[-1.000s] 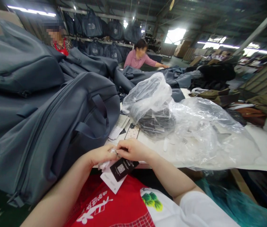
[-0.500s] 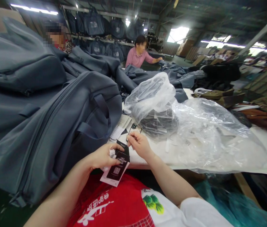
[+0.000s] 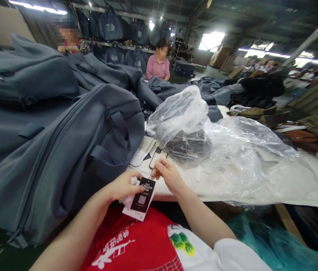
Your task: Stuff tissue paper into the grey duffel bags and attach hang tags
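Between thumb and fingers, my left hand point(image 3: 125, 185) grips a black hang tag point(image 3: 143, 195) with white print and a QR code. A white card point(image 3: 133, 215) lies behind that tag, and some crumpled white material shows by my left fingers. My right hand point(image 3: 166, 174) is pinched on a thin string point(image 3: 150, 174) at the tag's top end. Just beyond my right fingers, a phone point(image 3: 157, 156) lies on the white table point(image 3: 181, 184). To the left of my hands rests a large blue-grey bag point(image 3: 99, 128) with a long zipper and strap handles.
Papers point(image 3: 143, 151) lie by the bag. A clear plastic bag point(image 3: 180, 113) covers a dark stack point(image 3: 188, 145), and loose plastic sheeting point(image 3: 249, 158) spreads rightward. More blue-grey bags point(image 3: 23, 75) pile up at left. A person in pink point(image 3: 158, 67) and another person point(image 3: 70, 37) are across the table.
The black tag, bent over at its top before, now lies flat with its string end upward. Across the table, the person in pink has drawn in an outstretched arm.
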`<state>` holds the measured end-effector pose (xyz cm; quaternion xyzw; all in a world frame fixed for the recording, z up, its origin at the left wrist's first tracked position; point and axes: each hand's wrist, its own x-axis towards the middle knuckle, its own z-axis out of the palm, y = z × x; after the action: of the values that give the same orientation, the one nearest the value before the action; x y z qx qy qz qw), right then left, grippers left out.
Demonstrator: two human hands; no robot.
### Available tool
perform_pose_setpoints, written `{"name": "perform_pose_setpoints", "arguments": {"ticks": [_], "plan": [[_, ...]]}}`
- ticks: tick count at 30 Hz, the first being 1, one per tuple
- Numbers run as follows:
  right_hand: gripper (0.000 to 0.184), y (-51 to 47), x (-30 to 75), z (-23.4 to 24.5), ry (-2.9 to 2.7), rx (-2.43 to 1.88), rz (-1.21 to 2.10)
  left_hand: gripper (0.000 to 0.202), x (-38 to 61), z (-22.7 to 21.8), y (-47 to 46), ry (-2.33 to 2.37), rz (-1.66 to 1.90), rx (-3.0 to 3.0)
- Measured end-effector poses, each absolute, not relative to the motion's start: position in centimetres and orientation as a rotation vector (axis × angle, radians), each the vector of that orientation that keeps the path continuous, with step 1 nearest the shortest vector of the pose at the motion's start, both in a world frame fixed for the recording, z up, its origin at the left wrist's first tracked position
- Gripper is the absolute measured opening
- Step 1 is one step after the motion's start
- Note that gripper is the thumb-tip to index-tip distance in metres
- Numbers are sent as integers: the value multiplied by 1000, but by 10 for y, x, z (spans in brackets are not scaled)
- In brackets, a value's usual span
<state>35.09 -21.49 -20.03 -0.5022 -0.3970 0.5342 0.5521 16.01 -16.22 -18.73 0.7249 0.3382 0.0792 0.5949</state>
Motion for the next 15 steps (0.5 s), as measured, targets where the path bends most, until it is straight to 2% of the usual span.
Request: {"name": "perform_pose_setpoints", "arguments": {"ticks": [5, 7, 9, 11, 15], "plan": [[24, -221, 340, -191, -1169, -1143, 1369, 34, 161, -192, -165, 866, 188, 1740], [19, -224, 341, -187, -1343, -1232, 1305, 34, 160, -193, -166, 886, 186, 1680], [16, -229, 342, -186, -1673, -1319, 1063, 32, 157, -193, -166, 883, 185, 1585], [20, -234, 341, -185, -2026, -1336, 726, 32, 155, -193, -166, 876, 195, 1516], [18, -239, 335, -185, -2472, -1307, 153, 42, 154, -195, -166, 890, 218, 1509]]}}
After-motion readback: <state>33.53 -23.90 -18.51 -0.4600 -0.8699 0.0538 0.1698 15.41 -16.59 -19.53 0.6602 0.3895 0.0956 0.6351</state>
